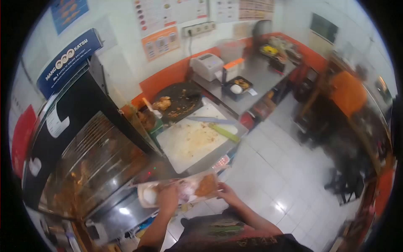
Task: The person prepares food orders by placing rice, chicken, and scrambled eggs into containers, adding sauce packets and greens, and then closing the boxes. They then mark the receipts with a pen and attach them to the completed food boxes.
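Observation:
A long, pale food tray [189, 199] is in front of my body, tilted slightly and blurred by motion. White rice [150, 195] fills its left end, and a brown fried piece [205, 186] lies at the right. Between them is something pinkish-white that I cannot make out. My left hand [168, 199] grips the tray's near side beside the rice, its fingertips blurred. At the right end, my right hand [226, 194] is closed on the tray's edge. Beyond the tray, a stained white cutting board [191, 143] carries a knife with a green handle [224, 132].
A glass-fronted warmer cabinet [100, 155] stands at left. Fried pieces [162, 103] lie on a round dark board [182, 98]. A label printer [206, 66] and a black food box [238, 89] sit on the back counter. Dark, blurred equipment [344, 147] stands at right.

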`<action>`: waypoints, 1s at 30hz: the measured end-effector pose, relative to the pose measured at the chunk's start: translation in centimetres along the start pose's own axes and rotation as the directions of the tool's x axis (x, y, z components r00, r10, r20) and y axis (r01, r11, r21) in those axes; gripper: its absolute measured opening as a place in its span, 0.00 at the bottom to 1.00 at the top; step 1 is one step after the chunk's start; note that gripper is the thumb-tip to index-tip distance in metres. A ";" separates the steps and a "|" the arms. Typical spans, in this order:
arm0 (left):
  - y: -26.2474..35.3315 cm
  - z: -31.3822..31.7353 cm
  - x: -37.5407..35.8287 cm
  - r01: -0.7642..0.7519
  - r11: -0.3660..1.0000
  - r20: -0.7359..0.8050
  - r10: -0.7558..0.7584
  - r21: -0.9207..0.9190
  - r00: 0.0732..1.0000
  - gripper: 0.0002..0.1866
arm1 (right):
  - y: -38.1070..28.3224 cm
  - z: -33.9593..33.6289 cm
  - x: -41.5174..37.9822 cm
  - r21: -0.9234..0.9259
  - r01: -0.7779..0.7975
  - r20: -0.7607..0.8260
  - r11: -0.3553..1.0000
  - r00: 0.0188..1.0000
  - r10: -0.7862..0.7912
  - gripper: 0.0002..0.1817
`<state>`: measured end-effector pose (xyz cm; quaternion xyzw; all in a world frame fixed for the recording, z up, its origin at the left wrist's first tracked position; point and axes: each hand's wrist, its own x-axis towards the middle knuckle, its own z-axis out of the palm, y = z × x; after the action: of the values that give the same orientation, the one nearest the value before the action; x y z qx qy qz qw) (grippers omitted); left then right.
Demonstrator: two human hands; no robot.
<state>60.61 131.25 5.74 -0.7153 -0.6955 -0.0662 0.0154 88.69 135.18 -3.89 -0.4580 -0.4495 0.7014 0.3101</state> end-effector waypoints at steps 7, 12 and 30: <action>17.6 1.4 12.0 0.184 0.961 0.270 -0.125 -0.206 0.955 0.12 | -5.8 -18.8 -1.7 0.103 0.105 -0.145 0.989 0.985 -0.090 0.30; 26.1 5.9 21.5 -0.031 0.945 0.129 0.077 -0.326 0.989 0.14 | -11.5 -26.9 -2.0 0.157 0.179 -0.409 0.971 0.907 -0.101 0.30; 50.7 12.1 70.7 -0.159 0.879 0.079 0.216 -0.450 0.973 0.09 | -24.6 -60.1 12.4 0.348 0.139 -0.790 0.927 0.575 0.210 0.26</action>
<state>113.72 201.20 5.46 -0.7671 -0.5892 -0.1743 -0.1846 139.84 176.45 3.54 -0.6703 -0.1046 0.4890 0.5483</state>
